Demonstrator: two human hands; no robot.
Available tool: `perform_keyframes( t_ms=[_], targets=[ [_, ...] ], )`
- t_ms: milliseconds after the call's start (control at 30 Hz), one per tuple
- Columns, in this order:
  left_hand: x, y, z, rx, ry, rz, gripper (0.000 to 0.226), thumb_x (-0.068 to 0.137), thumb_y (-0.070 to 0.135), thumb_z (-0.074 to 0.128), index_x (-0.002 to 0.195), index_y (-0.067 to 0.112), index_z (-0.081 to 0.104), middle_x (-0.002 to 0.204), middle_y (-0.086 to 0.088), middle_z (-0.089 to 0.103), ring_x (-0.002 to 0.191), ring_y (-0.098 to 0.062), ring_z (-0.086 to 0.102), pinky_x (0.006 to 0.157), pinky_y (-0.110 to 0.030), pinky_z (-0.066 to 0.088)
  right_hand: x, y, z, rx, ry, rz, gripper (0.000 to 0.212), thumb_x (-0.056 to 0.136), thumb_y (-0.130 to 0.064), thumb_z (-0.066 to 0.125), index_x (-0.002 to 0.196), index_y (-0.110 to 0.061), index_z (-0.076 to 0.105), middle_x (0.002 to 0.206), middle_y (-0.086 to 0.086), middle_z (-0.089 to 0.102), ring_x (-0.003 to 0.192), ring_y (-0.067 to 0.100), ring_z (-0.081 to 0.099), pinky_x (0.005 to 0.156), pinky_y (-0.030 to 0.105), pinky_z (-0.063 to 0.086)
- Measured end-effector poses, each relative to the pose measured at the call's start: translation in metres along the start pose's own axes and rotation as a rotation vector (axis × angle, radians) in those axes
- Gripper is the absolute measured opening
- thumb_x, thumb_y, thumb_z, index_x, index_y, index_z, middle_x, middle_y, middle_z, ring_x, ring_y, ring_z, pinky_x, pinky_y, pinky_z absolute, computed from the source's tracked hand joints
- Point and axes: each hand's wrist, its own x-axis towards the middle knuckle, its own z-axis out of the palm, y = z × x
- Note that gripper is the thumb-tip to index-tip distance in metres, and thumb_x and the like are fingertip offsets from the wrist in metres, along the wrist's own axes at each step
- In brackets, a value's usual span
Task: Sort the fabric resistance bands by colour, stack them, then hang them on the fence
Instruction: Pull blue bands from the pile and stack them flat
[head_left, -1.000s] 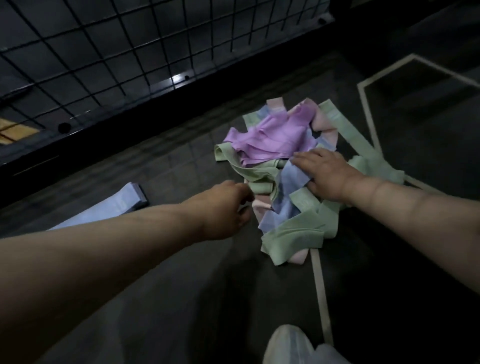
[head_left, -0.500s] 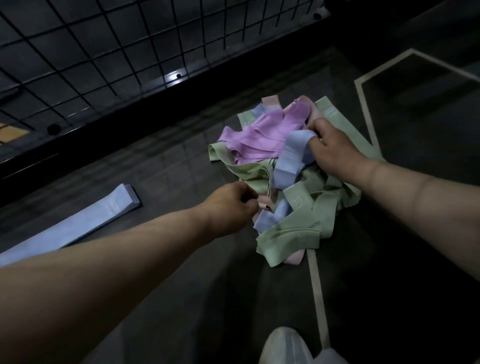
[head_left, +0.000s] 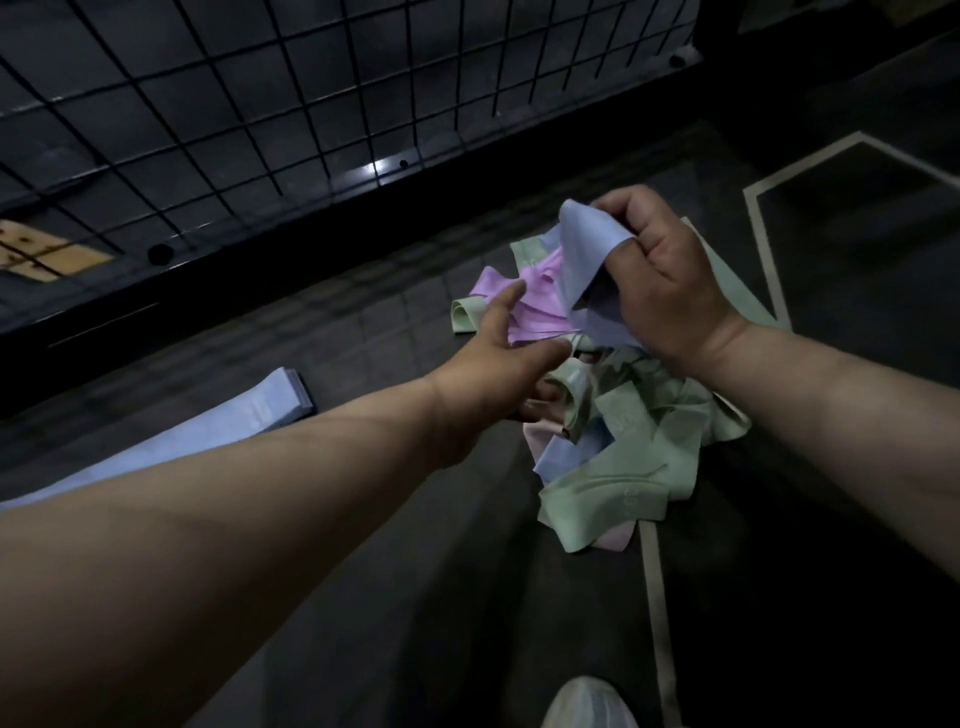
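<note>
Beside the fence (head_left: 311, 208), blue stack (head_left: 249, 415) started; my right hand (head_left: 670, 296) pinches another blue band (head_left: 587, 249), left hand (head_left: 483, 384) spread; mixed pile (head_left: 623, 467) apparently mostly unsorted.

— How was the light?
— Dim all over. The floor (head_left: 467, 623) was nearly black, and the fence (head_left: 260, 104) in the upper left barely stood out from the dark behind it.
— Any glare?
— One small white glint on the bottom rail (head_left: 376, 169), upper middle. The blue band (head_left: 587, 249) and the pile of bands (head_left: 623, 467) were the palest patches.
— Sharpness?
— Soft and grainy. The left hand (head_left: 498, 374) was slightly blurred at the fingers, and the fence wires bowed toward the edges.
</note>
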Motion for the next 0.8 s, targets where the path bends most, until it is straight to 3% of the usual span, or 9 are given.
perform_keyframes(
  t_ms=[100, 200, 267, 367, 433, 500, 600, 667, 800],
  targets=[
    [-0.004, 0.007, -0.005, 0.014, 0.001, -0.01, 0.035, 0.097, 0.024, 0.059, 0.13, 0.031, 0.051, 0.115, -0.01, 0.064, 0.086, -0.018, 0.066, 0.065, -0.029, 0.055, 0.003, -0.003, 0.001, -0.045, -0.081, -0.043, 0.016, 0.097, -0.003, 0.047, 0.107, -0.014, 0.052, 0.092, -0.015, 0.053, 0.081, -0.012, 0.051, 0.072, 0.009, 0.04],
    [-0.003, 0.004, -0.015, 0.009, 0.023, 0.073, 0.053, 0.095, 0.021, 0.063, 0.139, 0.039, 0.04, 0.124, 0.003, 0.055, 0.092, -0.01, 0.066, 0.068, -0.029, 0.057, 0.004, -0.006, 0.0, -0.003, -0.132, -0.061, 0.014, 0.097, -0.003, 0.047, 0.106, -0.011, 0.054, 0.09, -0.012, 0.053, 0.079, -0.008, 0.051, 0.069, 0.011, 0.04],
    [-0.005, 0.006, -0.022, -0.008, -0.035, 0.083, 0.055, 0.095, 0.018, 0.063, 0.141, 0.039, 0.042, 0.131, -0.001, 0.056, 0.097, -0.016, 0.063, 0.07, -0.031, 0.056, 0.006, -0.01, -0.001, 0.02, -0.193, -0.067, 0.015, 0.095, -0.006, 0.047, 0.107, -0.006, 0.057, 0.089, -0.009, 0.054, 0.079, -0.005, 0.05, 0.068, 0.016, 0.041],
    [-0.012, 0.012, -0.029, -0.01, -0.064, 0.068, 0.023, 0.092, 0.016, 0.065, 0.115, 0.019, 0.062, 0.117, -0.011, 0.068, 0.094, -0.018, 0.063, 0.066, -0.029, 0.054, 0.008, -0.016, 0.002, -0.066, -0.261, -0.09, 0.021, 0.092, -0.003, 0.046, 0.108, -0.008, 0.058, 0.09, -0.009, 0.055, 0.082, 0.0, 0.054, 0.069, 0.024, 0.045],
    [-0.016, 0.013, -0.035, -0.015, -0.038, 0.08, 0.01, 0.092, 0.017, 0.067, 0.1, 0.017, 0.061, 0.1, -0.009, 0.068, 0.09, -0.015, 0.064, 0.067, -0.028, 0.053, 0.007, -0.018, 0.005, -0.067, -0.197, -0.089, 0.024, 0.093, -0.001, 0.047, 0.105, -0.019, 0.056, 0.088, -0.015, 0.054, 0.081, -0.008, 0.054, 0.067, 0.017, 0.045],
    [-0.019, 0.014, -0.044, -0.008, -0.004, 0.089, 0.007, 0.092, 0.021, 0.067, 0.093, 0.02, 0.059, 0.09, 0.0, 0.067, 0.087, -0.013, 0.064, 0.069, -0.029, 0.051, 0.008, -0.02, 0.006, -0.062, -0.104, -0.053, 0.026, 0.094, -0.002, 0.046, 0.104, -0.024, 0.054, 0.083, -0.018, 0.055, 0.075, -0.011, 0.056, 0.063, 0.013, 0.043],
    [-0.024, 0.021, -0.06, -0.044, 0.018, 0.087, 0.009, 0.093, 0.018, 0.065, 0.087, 0.021, 0.059, 0.079, 0.003, 0.067, 0.077, -0.013, 0.064, 0.063, -0.027, 0.046, 0.008, -0.021, 0.008, -0.119, -0.033, -0.035, 0.027, 0.093, -0.011, 0.042, 0.114, -0.021, 0.056, 0.084, -0.014, 0.058, 0.073, -0.006, 0.056, 0.061, 0.016, 0.043],
    [-0.029, 0.031, -0.069, -0.076, 0.015, 0.109, 0.011, 0.092, 0.007, 0.06, 0.089, 0.017, 0.06, 0.077, -0.002, 0.064, 0.071, -0.014, 0.061, 0.062, -0.027, 0.046, 0.011, -0.021, 0.01, -0.188, 0.0, -0.076, 0.03, 0.094, -0.011, 0.043, 0.12, -0.011, 0.058, 0.096, -0.004, 0.06, 0.083, 0.002, 0.055, 0.066, 0.018, 0.042],
    [-0.042, 0.052, -0.085, -0.141, 0.008, 0.232, 0.018, 0.084, -0.008, 0.052, 0.084, 0.007, 0.061, 0.074, -0.009, 0.06, 0.065, -0.017, 0.054, 0.063, -0.027, 0.048, 0.015, -0.019, 0.013, -0.262, -0.027, -0.143, 0.039, 0.099, -0.02, 0.046, 0.135, -0.007, 0.052, 0.122, 0.0, 0.058, 0.108, 0.005, 0.052, 0.087, 0.001, 0.035]
  ],
)
